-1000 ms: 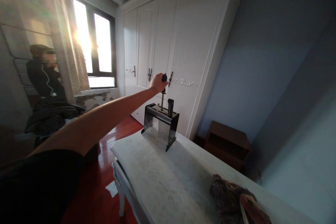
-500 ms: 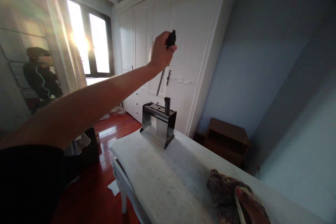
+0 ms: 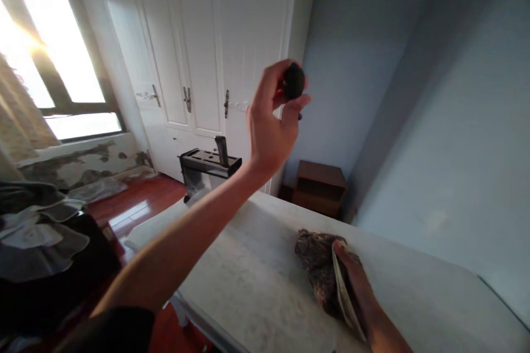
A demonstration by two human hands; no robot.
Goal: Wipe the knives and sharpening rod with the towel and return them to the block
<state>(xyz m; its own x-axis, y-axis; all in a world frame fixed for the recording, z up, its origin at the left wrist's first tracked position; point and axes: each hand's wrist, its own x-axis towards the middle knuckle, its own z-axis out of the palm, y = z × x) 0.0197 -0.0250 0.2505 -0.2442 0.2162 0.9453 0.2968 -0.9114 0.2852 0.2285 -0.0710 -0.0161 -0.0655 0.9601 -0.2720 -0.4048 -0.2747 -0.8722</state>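
My left hand (image 3: 275, 113) is raised over the table with its fingers closed round the black handle of a sharpening steel (image 3: 293, 81). The handle's round butt points at me, and the rod is hidden behind the hand. My right hand (image 3: 356, 281) grips a shaggy brown cloth (image 3: 321, 265) with a pale edge, low over the tabletop. A black knife block (image 3: 209, 161) stands on the far left part of the table. One black-handled knife (image 3: 222, 150) sticks up from its slotted top. My left forearm covers part of the block.
The white marbled table (image 3: 248, 265) reaches from the left to the right edge. Behind it stand a white wardrobe (image 3: 199, 55) and a low brown cabinet (image 3: 318, 185). At left, a dark heap with pale fabric (image 3: 37, 237) lies beside the red floor.
My view has turned right. My left hand with the sharpening steel has moved away from above the knife block, to its right. The rod no longer shows. My right hand still holds the cloth.
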